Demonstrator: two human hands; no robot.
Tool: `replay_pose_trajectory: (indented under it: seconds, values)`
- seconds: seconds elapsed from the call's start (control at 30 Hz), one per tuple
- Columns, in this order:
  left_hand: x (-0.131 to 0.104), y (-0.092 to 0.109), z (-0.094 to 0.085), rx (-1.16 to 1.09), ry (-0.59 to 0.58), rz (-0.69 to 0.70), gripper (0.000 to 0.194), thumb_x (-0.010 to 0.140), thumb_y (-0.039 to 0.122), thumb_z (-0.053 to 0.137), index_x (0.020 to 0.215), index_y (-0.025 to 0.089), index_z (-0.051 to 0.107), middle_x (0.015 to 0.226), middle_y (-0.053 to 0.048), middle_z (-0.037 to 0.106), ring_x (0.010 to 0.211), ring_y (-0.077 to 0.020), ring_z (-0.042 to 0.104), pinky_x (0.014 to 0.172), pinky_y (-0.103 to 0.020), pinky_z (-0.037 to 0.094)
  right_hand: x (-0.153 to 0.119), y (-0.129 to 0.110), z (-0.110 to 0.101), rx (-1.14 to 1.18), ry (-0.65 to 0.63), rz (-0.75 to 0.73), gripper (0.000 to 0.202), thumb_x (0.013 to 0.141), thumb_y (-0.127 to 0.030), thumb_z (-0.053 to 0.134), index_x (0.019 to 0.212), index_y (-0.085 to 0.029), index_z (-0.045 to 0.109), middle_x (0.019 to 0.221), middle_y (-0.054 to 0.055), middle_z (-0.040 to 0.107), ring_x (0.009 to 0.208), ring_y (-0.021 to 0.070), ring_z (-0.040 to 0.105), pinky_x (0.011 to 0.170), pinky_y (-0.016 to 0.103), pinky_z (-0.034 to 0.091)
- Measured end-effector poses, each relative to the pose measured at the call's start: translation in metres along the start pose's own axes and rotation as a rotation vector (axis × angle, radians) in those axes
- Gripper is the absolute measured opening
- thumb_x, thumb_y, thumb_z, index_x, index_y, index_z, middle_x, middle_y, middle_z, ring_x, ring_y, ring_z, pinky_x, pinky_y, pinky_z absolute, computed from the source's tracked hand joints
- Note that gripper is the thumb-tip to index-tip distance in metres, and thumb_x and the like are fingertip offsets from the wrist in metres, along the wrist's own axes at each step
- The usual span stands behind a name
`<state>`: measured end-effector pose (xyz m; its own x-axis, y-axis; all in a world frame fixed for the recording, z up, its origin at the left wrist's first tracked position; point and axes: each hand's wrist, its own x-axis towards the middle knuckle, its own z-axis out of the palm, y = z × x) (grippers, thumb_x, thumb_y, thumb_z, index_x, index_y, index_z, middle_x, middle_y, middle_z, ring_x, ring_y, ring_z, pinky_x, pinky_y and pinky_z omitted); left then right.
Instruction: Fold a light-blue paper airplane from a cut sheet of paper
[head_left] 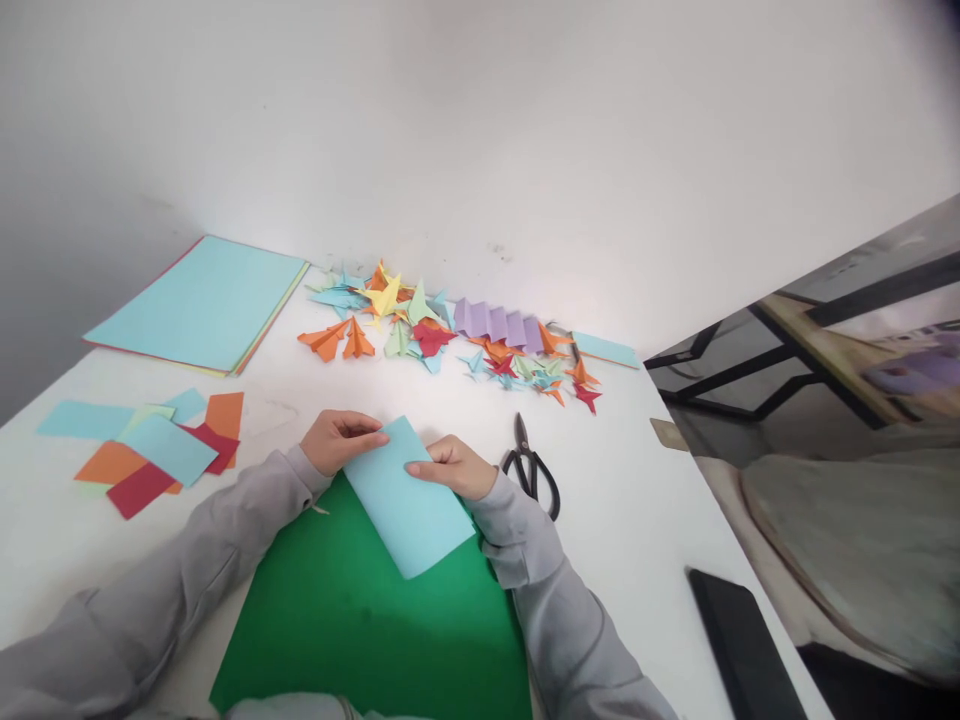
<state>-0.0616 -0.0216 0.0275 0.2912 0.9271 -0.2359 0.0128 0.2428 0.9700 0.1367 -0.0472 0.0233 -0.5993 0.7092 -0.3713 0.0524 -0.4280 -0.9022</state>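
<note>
A light blue sheet of paper (409,510) is held at a slant over a green mat (375,630). My left hand (341,440) pinches its upper left edge between thumb and fingers. On the opposite side, my right hand (457,466) grips the upper right edge, its thumb lying on top and the other fingers partly hidden. Close to my right wrist lies a pair of black-handled scissors (532,470), blades pointing away from me.
Loose coloured paper pieces (161,450) lie at left, before a stack of large sheets (199,305). Folded paper figures (405,310) and a pleated purple paper (499,325) line the wall. A black flat object (742,640) lies near the table's right edge.
</note>
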Motion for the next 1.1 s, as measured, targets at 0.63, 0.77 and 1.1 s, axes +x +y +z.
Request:
replay_pose_trajectory:
  seconds: [0.63, 0.77, 1.1]
  values:
    - [-0.0007, -0.0047, -0.0004, 0.069, -0.023, -0.005, 0.023, 0.057, 0.035, 0.069, 0.063, 0.012, 0.069, 0.055, -0.002, 0.065, 0.048, -0.0122, 0.055, 0.047, -0.022, 0.045, 0.0011, -0.0007, 0.0008, -0.015, -0.008, 0.005, 0.038, 0.067, -0.044, 0.063, 0.050, -0.010, 0.058, 0.042, -0.004, 0.052, 0.035, 0.0036, 0.042, 0.036, 0.017, 0.032]
    - [-0.0006, -0.0038, 0.0001, 0.073, -0.021, -0.003, 0.024, 0.057, 0.036, 0.068, 0.063, 0.013, 0.069, 0.055, -0.002, 0.065, 0.049, -0.0127, 0.056, 0.047, -0.023, 0.045, 0.0012, -0.0019, 0.0017, -0.013, -0.008, 0.006, 0.039, 0.067, -0.045, 0.062, 0.050, -0.010, 0.058, 0.042, -0.003, 0.053, 0.036, 0.0041, 0.043, 0.036, 0.017, 0.033]
    - [0.0000, -0.0048, 0.0011, 0.053, 0.027, 0.020, 0.018, 0.056, 0.034, 0.068, 0.059, 0.016, 0.069, 0.054, -0.001, 0.065, 0.049, -0.0119, 0.055, 0.048, -0.023, 0.045, 0.0024, -0.0006, 0.0011, -0.008, -0.023, 0.016, 0.038, 0.068, -0.046, 0.061, 0.054, -0.011, 0.058, 0.045, -0.003, 0.055, 0.037, 0.0048, 0.045, 0.036, 0.018, 0.033]
